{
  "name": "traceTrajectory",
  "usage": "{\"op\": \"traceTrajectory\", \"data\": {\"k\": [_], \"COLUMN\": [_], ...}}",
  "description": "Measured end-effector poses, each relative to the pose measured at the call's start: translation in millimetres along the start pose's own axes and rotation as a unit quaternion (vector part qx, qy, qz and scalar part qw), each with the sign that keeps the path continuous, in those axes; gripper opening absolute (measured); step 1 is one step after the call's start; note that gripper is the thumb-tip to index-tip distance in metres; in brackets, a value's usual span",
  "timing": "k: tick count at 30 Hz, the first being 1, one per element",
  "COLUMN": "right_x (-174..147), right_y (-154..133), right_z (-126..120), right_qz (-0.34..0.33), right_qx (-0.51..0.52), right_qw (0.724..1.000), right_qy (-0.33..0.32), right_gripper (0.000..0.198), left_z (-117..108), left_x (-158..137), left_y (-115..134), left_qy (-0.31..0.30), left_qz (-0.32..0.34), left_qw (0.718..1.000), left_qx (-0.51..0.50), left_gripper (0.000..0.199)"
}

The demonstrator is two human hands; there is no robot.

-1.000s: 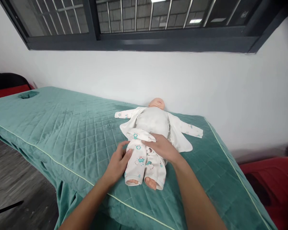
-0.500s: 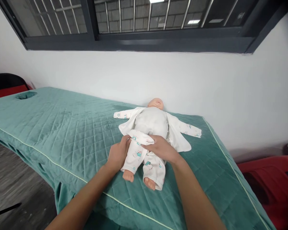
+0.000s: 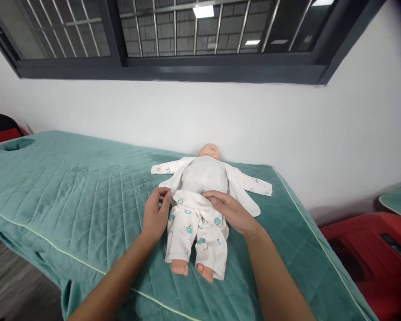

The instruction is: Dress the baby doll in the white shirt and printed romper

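Observation:
A baby doll (image 3: 210, 151) lies on its back with its feet towards me, wearing a white patterned jacket (image 3: 242, 196) spread open at both sides. White patterned baby trousers (image 3: 182, 227) cover its legs and reach the lower belly; its bare feet stick out below. My left hand (image 3: 155, 216) is at the left end of the waistband, thumb and fingertips drawn together at the cloth edge. On the other side, my right hand (image 3: 234, 211) holds the waistband near its middle, fingers over the top edge and thumb hidden. The doll's hands do not show.
The doll lies on a massage bed with a green quilted cover (image 3: 96, 196), which has a face hole (image 3: 17, 144) at far left. Behind it rises a white wall (image 3: 173, 116) below a barred window (image 3: 187, 40). A red plastic object (image 3: 374, 245) stands at the right.
The waistband, bunched and lifted before, now lies flatter across the lower belly. My left hand has moved to the waistband's outer left end; my right hand stays at its upper edge. The view has shifted.

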State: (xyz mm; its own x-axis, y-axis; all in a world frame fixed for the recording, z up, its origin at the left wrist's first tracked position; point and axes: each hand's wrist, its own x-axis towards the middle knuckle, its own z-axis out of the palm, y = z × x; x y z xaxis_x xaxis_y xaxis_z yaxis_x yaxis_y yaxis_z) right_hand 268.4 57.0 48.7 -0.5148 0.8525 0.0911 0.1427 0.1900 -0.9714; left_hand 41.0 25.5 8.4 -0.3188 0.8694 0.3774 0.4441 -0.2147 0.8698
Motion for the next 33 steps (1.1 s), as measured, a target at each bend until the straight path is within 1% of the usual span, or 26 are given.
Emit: {"op": "traceTrajectory", "data": {"k": [2,3,4,5,6,7,8,9,11,13,16,18,23,27,30,33], "right_x": [0,1,2,4,6,8,10,11,13,13,12,11,10,10,10,11], "right_y": [4,5,7,8,9,9,8,8,8,8,10,12,14,12,10,7], "right_z": [-5,-6,-6,-5,-3,0,2,4,6,6,5,5,4,5,8,12], "right_qz": [0.009,0.02,0.033,0.045,0.054,0.059,0.062,0.063,0.071,0.089,0.114,0.116,0.106,0.096,0.084,0.071], "right_qx": [0.054,0.075,0.09,0.098,0.1,0.099,0.101,0.106,0.132,0.163,0.184,0.187,0.199,0.196,0.18,0.174], "right_qw": [0.998,0.995,0.993,0.991,0.991,0.991,0.991,0.991,0.987,0.982,0.976,0.975,0.974,0.976,0.98,0.982], "right_qy": [0.041,0.06,0.072,0.077,0.076,0.071,0.064,0.059,0.05,0.037,0.02,0.021,0.018,0.013,0.019,0.028], "right_gripper": [0.044,0.044,0.043,0.041,0.037,0.034,0.03,0.027,0.022,0.022,0.025,0.025,0.024,0.024,0.021,0.02], "left_z": [7,11,16,21,25,30,33,35,37,33,23,18,15,14,13,15], "left_x": [26,40,53,66,77,85,92,96,97,95,93,93,94,92,90,87], "left_y": [10,16,22,28,32,35,37,37,33,26,17,14,15,21,23,22], "left_qy": [-0.013,-0.04,-0.084,-0.15,-0.229,-0.305,-0.367,-0.41,-0.454,-0.491,-0.562,-0.583,-0.584,-0.6,-0.585,-0.546], "left_qz": [0.002,0.003,0.006,0.009,0.015,0.026,0.037,0.048,0.058,0.061,0.082,0.091,0.077,0.049,0.02,0.001], "left_qw": [0.999,0.998,0.995,0.987,0.972,0.951,0.929,0.91,0.889,0.868,0.822,0.806,0.806,0.797,0.808,0.83], "left_qx": [-0.034,-0.045,-0.051,-0.05,-0.045,-0.038,-0.033,-0.032,-0.034,-0.037,-0.036,-0.039,-0.048,-0.051,-0.061,-0.115], "left_gripper": [0.019,0.017,0.015,0.013,0.012,0.011,0.012,0.013,0.016,0.018,0.022,0.025,0.038,0.031,0.028,0.031]}}
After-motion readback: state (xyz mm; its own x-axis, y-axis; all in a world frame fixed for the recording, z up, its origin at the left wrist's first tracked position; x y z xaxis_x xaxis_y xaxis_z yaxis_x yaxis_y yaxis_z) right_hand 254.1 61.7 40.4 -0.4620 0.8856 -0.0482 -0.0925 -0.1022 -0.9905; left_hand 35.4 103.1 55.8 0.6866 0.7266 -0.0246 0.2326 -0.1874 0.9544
